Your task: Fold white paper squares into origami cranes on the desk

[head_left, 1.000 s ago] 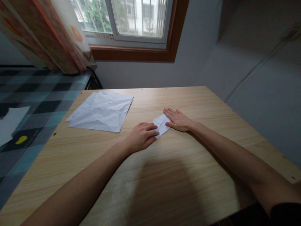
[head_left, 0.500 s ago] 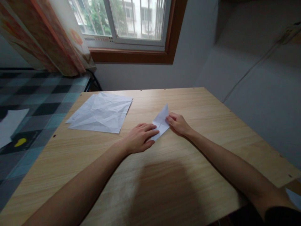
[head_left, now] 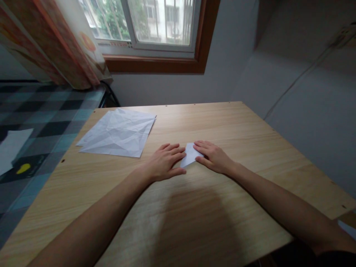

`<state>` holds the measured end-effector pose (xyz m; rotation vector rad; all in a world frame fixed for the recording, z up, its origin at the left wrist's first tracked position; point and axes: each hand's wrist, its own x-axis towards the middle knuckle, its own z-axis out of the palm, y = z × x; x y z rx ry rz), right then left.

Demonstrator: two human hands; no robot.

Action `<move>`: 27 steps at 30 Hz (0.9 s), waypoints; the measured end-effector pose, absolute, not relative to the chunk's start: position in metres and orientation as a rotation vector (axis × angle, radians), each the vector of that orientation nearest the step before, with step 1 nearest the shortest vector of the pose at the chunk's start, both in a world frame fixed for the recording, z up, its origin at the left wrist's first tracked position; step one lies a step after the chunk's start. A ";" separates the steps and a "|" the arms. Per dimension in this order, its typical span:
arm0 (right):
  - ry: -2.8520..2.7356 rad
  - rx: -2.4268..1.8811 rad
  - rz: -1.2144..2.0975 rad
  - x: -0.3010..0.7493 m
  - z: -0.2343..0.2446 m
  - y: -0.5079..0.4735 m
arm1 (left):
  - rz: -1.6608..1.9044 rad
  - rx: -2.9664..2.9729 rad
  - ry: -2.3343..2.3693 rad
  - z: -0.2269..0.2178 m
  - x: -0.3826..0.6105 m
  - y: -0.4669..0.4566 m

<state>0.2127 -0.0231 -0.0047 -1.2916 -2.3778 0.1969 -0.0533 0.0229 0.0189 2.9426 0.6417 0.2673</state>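
A small folded piece of white paper (head_left: 190, 155) lies flat on the wooden table (head_left: 178, 215), between my two hands. My left hand (head_left: 168, 161) rests palm down with its fingers stretched out, the fingertips on the paper's left edge. From the other side, my right hand (head_left: 213, 156) lies flat with its fingers over the paper's right part. The fingers of both hands cover portions of the paper, so its full outline is hidden.
Creased sheets of white paper (head_left: 119, 133) lie overlapped at the table's far left. Left of the table is a surface with a checked cloth (head_left: 50, 107), bearing another white sheet (head_left: 16, 146) and a dark item with a yellow mark (head_left: 23, 168). A window is behind.
The raised pointed flap of the paper has come down flat. My right hand has gone from pinching that flap to lying flat on the paper. My left hand has stayed nearly in place.
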 end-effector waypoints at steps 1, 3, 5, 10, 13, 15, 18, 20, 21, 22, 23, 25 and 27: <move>-2.339 -1.322 0.192 0.216 -0.005 -0.023 | 0.286 2.952 0.649 0.020 -0.053 0.022; -2.284 -1.328 0.212 0.223 -0.005 -0.021 | 0.317 2.976 0.679 0.020 -0.052 0.020; -2.270 -1.284 0.263 0.230 -0.005 -0.021 | 0.352 2.999 0.725 0.019 -0.052 0.020; -2.307 -1.187 0.262 0.236 -0.004 -0.023 | 0.482 2.985 0.797 0.016 -0.054 0.021; -2.315 -1.168 0.167 0.229 -0.004 -0.026 | 0.526 2.980 0.730 0.016 -0.054 0.021; -2.340 -1.145 0.118 0.222 -0.003 -0.029 | 0.542 2.970 0.714 0.018 -0.054 0.021; -2.368 -1.102 0.065 0.216 0.001 -0.031 | 0.511 2.942 0.694 0.022 -0.052 0.020; -2.368 -1.072 0.037 0.215 0.002 -0.032 | 0.504 2.928 0.682 0.024 -0.052 0.019; -2.363 -1.066 0.021 0.216 0.001 -0.032 | 0.508 2.921 0.664 0.025 -0.051 0.018; -2.352 -1.074 0.006 0.217 0.000 -0.031 | 0.518 2.907 0.630 0.026 -0.051 0.017; -2.333 -1.098 -0.008 0.218 -0.001 -0.030 | 0.540 2.880 0.587 0.027 -0.050 0.015; -2.284 -1.168 -0.012 0.219 -0.005 -0.027 | 0.609 2.803 0.493 0.027 -0.049 0.012; -2.260 -1.199 0.031 0.220 -0.007 -0.022 | 0.704 2.746 0.460 0.025 -0.048 0.011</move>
